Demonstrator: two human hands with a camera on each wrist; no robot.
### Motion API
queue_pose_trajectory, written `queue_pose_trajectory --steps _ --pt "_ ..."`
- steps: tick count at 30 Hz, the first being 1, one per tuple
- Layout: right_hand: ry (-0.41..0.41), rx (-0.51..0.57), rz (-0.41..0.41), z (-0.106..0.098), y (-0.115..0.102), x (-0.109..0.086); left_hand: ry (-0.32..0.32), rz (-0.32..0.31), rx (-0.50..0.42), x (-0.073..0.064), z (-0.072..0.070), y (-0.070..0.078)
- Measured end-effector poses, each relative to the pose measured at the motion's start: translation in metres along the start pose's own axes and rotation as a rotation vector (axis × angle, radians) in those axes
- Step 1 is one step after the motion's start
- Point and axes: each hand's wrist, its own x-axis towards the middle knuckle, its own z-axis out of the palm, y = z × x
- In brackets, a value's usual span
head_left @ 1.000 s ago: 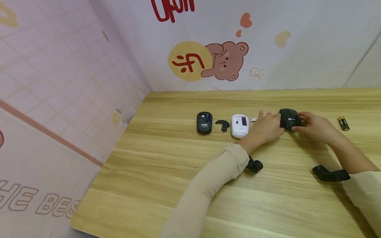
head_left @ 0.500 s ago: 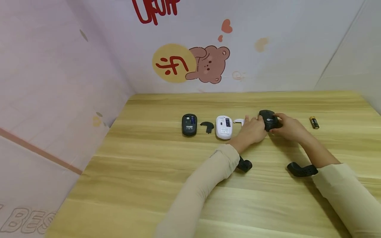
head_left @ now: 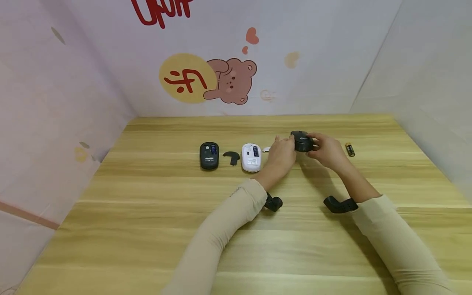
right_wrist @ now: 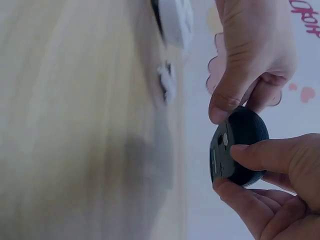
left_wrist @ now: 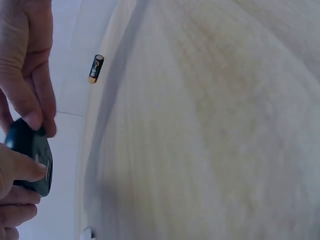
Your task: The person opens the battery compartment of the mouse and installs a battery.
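A black computer mouse (head_left: 303,141) is held up between both hands, off the table. My left hand (head_left: 282,156) pinches its left side. On its right side, my right hand (head_left: 327,150) grips it with thumb and fingers. The right wrist view shows the underside of the mouse (right_wrist: 225,142), tilted on edge, with both thumbs against it. Left of the hands lies an upturned white mouse (head_left: 251,157), its battery bay uncovered with a battery inside. A white cover (head_left: 266,150) beside it is partly hidden by my left hand.
Farther left are a black battery cover (head_left: 232,157) and an upturned black mouse (head_left: 209,155) with its battery bay uncovered. A loose battery (head_left: 350,149) lies to the right of my right hand. White printed walls stand behind the wooden table (head_left: 147,229) and at its sides.
Both hands have lifted the black mouse from the table and tilted it. The head view has turned to the right, so the scene shifts left. The other things on the table stay put.
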Motion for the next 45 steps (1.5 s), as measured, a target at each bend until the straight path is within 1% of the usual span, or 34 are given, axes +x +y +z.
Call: queue_pose_trajectory --steps 2,5,9,13,15,16,19,21,24,27,30,33,37,41,43,45 --pt "0.014 0.002 -0.010 0.000 -0.007 0.000 0.034 -0.016 -0.010 -0.003 -0.004 -0.004" --pt "0.020 0.009 -0.025 0.003 -0.017 -0.001 0.077 -0.019 -0.022 -0.009 -0.011 -0.013" --pt "0.038 0.047 -0.029 0.004 -0.026 -0.003 0.125 0.026 -0.090 -0.013 -0.019 -0.023" --pt "0.055 0.072 -0.036 -0.004 -0.031 -0.007 0.165 0.087 -0.183 -0.011 -0.028 -0.029" --pt "0.049 0.061 -0.038 -0.012 -0.032 -0.009 0.164 0.123 -0.244 -0.009 -0.031 -0.029" --pt "0.043 0.055 -0.039 -0.013 -0.034 -0.009 0.154 0.135 -0.270 -0.009 -0.033 -0.032" --pt "0.019 0.048 -0.034 -0.017 -0.036 -0.011 0.100 0.148 -0.374 -0.011 -0.036 -0.038" --pt "0.007 0.060 -0.037 -0.018 -0.038 -0.010 0.063 0.128 -0.447 -0.012 -0.037 -0.041" --pt "0.014 0.089 -0.047 -0.016 -0.041 -0.009 0.032 0.089 -0.547 -0.015 -0.040 -0.046" --pt "0.035 0.132 -0.055 -0.012 -0.046 -0.008 0.030 0.073 -0.617 -0.019 -0.045 -0.052" --pt "0.047 0.194 -0.059 -0.008 -0.054 -0.005 0.046 0.067 -0.692 -0.024 -0.050 -0.058" --pt "0.055 0.269 -0.056 -0.007 -0.060 -0.005 0.071 0.077 -0.763 -0.028 -0.055 -0.058" --pt "0.091 0.307 -0.060 -0.008 -0.065 -0.007 0.103 0.098 -0.820 -0.031 -0.059 -0.055" --pt "0.123 0.357 -0.070 -0.007 -0.066 -0.008 0.101 0.086 -0.870 -0.034 -0.062 -0.053" --pt "0.124 0.378 -0.067 -0.006 -0.065 -0.009 0.099 0.075 -0.887 -0.036 -0.063 -0.052" --pt "0.116 0.376 -0.056 -0.006 -0.065 -0.010 0.093 0.070 -0.913 -0.038 -0.064 -0.051"
